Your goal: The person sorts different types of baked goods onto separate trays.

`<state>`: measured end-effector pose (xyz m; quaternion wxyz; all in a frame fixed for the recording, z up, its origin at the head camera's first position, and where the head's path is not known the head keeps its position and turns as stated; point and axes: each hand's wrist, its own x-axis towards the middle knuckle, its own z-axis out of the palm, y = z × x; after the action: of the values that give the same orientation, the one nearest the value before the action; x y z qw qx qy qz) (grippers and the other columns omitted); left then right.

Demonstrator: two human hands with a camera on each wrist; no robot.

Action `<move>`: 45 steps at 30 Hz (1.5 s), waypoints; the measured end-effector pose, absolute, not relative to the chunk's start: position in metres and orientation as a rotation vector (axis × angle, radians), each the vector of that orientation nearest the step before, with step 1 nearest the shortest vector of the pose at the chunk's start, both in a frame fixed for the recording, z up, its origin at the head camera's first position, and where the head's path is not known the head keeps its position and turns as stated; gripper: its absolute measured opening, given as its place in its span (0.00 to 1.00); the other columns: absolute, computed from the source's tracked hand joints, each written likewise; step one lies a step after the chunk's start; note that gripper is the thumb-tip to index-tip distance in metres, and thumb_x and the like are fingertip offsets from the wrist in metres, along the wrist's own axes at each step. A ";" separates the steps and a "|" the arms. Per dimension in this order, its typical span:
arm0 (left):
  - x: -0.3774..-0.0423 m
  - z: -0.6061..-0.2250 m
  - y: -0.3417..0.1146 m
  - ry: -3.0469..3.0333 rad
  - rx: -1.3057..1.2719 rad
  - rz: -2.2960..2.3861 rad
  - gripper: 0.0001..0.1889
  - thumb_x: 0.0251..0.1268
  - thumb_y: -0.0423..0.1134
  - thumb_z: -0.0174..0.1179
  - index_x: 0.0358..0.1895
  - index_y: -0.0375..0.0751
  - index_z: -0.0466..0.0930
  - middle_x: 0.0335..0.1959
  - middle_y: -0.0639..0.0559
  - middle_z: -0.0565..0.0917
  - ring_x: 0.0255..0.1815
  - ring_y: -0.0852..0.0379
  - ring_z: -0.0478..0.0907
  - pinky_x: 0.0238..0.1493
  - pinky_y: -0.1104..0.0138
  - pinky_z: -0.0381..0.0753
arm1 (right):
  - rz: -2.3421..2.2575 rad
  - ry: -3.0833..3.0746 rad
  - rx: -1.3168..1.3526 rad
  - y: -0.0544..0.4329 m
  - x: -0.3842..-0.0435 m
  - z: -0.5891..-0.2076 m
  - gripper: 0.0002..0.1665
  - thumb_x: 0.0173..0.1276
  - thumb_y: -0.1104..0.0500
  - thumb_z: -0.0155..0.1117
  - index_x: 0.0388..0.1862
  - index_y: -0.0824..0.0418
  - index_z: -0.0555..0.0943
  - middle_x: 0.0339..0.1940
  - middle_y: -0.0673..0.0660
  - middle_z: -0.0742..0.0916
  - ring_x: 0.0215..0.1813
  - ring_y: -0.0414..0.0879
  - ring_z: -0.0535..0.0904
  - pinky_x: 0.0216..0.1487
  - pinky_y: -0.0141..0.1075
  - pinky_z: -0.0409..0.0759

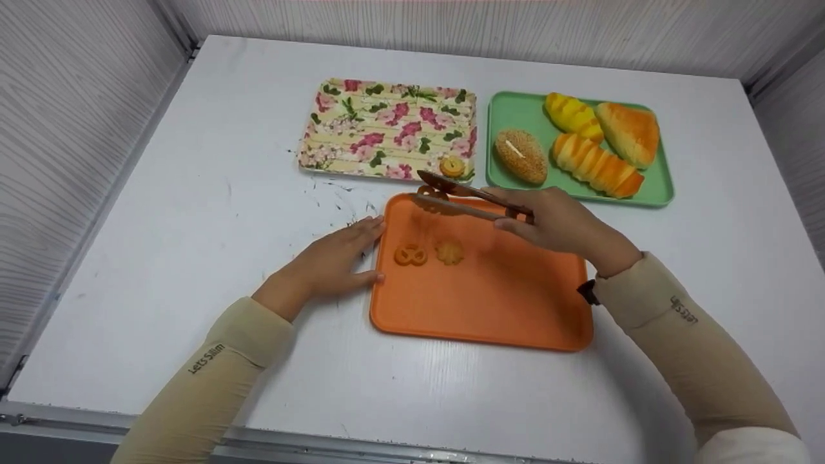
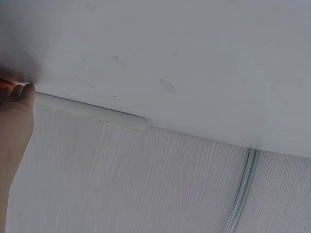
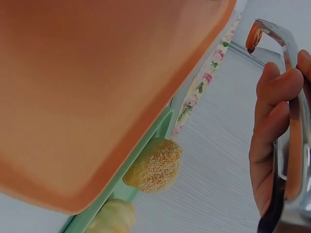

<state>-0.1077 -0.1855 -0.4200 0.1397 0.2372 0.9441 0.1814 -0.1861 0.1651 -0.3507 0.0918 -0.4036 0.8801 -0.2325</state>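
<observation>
My right hand [image 1: 557, 219] grips metal tongs [image 1: 477, 211] over the far edge of the orange tray [image 1: 477, 316]. Between the tong tips is a brown cookie [image 1: 430, 191], partly hidden by them; the right wrist view shows the tongs [image 3: 290, 53] from the side. On the tray lie a pretzel-shaped cookie [image 1: 410, 255] and a leaf-shaped cookie [image 1: 449, 252]. With fingers extended, my left hand [image 1: 329, 261] touches the tray's left rim at fingertips and thumb. Its fingers [image 2: 19, 94] show at the left edge of the left wrist view.
Behind the orange tray is a floral tray [image 1: 367, 119] with a round cookie [image 1: 452, 166] in its near right corner. To its right, a green tray [image 1: 515, 106] bears a sesame bun [image 1: 521, 156] and several other breads. Grained panels [image 1: 84, 84] border the white table [image 1: 193, 193].
</observation>
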 end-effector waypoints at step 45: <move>-0.107 -0.422 -0.185 2.739 0.675 0.546 0.44 0.65 0.63 0.52 0.76 0.43 0.47 0.77 0.52 0.48 0.75 0.52 0.45 0.71 0.55 0.51 | -0.733 2.688 -0.879 0.129 -0.226 -0.367 0.35 0.70 0.45 0.57 0.74 0.44 0.61 0.23 0.57 0.74 0.21 0.48 0.63 0.25 0.40 0.63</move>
<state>-0.1074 -0.1853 -0.4222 0.1336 0.2329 0.9447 0.1884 -0.2264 0.1292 -0.3669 0.1100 -0.2991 0.9144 -0.2494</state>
